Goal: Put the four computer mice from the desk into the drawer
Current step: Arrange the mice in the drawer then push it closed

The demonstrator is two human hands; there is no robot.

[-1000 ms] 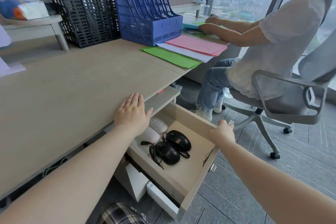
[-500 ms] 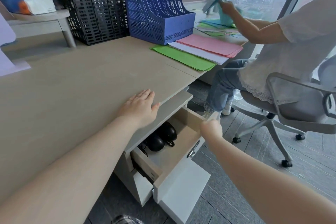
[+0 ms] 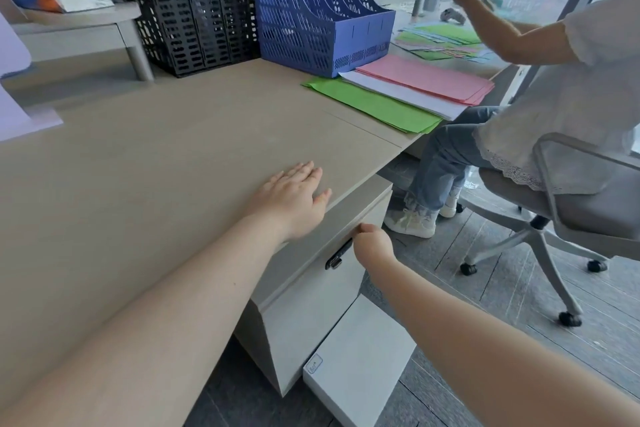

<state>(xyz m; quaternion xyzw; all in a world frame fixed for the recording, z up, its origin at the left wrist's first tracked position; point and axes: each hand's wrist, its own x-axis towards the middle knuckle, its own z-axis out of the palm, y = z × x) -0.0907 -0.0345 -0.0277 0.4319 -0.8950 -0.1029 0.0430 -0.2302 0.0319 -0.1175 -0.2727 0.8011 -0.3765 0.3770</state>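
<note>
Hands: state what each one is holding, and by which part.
Nothing is held. The left hand lies flat and open on the desk. The right hand is loosely curled against the shut drawer front beside its lock, gripping nothing.

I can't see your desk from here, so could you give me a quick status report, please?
Left hand flat on desk, empty. Right hand against the shut drawer front. No mice in view. Nothing in the way.

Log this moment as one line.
drawer: shut | mice: hidden | left hand: flat on desk | right hand: at drawer front
</note>
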